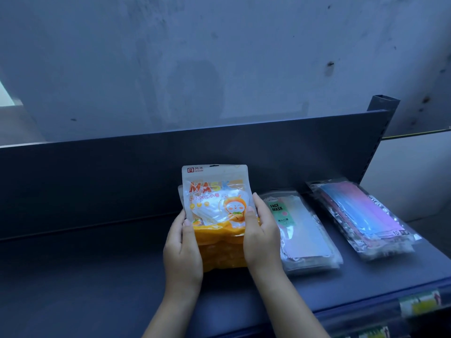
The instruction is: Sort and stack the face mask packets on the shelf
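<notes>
Stacking step: L hand (181, 250) & R hand (262, 236), fingers curled round orange MASK packet (214, 198), hold it atop its pile just left of FACE MASK stack (305, 230) on shelf (97, 276). Next, prob.: square edges, let go.

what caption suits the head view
Left hand and right hand grip orange mask packets on the shelf, beside face mask stack and pastel stack.

My only camera rides on my head, facing forward and down at the dark shelf (85, 276) from close by. My left hand (181, 252) and right hand (262, 237) reach in from the bottom edge, holding the orange MASK packet (214, 196) mid-frame; the grey wall (219, 57) fills the top.
</notes>
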### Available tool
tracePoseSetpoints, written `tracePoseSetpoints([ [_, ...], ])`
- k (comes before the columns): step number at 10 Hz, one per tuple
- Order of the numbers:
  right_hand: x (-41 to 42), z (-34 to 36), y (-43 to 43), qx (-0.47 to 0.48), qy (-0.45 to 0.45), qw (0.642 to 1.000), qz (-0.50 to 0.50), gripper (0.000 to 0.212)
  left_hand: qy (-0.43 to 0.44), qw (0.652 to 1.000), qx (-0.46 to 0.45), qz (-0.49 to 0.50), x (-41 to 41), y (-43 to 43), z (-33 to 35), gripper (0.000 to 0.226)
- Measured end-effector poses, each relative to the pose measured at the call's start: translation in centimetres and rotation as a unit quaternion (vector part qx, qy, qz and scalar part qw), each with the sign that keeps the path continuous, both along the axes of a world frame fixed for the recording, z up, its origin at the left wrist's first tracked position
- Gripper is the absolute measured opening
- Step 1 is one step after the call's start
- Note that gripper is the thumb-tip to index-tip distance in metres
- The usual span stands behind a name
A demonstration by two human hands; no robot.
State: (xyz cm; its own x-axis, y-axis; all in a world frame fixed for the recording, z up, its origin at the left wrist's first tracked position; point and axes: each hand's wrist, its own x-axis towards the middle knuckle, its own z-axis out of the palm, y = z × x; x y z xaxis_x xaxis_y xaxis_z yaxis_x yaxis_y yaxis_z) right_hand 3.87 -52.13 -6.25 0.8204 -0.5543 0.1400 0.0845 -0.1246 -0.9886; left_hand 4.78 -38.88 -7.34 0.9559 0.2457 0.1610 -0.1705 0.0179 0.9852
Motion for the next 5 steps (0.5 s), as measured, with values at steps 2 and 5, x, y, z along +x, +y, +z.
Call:
tracePoseSetpoints([
  [2,-0.3,-0.6,-0.6,-0.001,0.0,1.0,-0.006,0.046,0.01,1.0,0.02,0.019,0.2,0.6,-0.3,0.041],
  [5,-1.2,0.2,-0.8,-0.081,-0.013,0.997,-0.009,0.045,0.0,0.997,0.078,0.027,-0.1,1.6,-0.4,0.056],
])
